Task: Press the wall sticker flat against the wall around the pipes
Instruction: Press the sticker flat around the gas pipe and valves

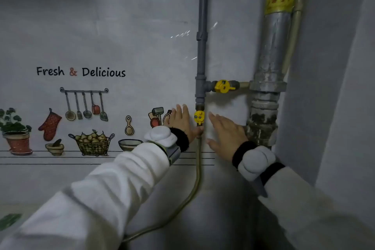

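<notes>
Both hands flat on wall sticker [105, 50] beside pipes

Left hand [179, 121] lies left of the thin grey pipe [202, 46]; right hand [227, 134] lies right of it, fingers spread.

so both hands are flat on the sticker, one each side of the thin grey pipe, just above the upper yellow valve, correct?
Not quite. In the head view the left hand and right hand lie flat on the wall sticker, either side of the thin grey pipe, but beside the lower yellow valve, below the upper yellow valve, not above it.
</notes>
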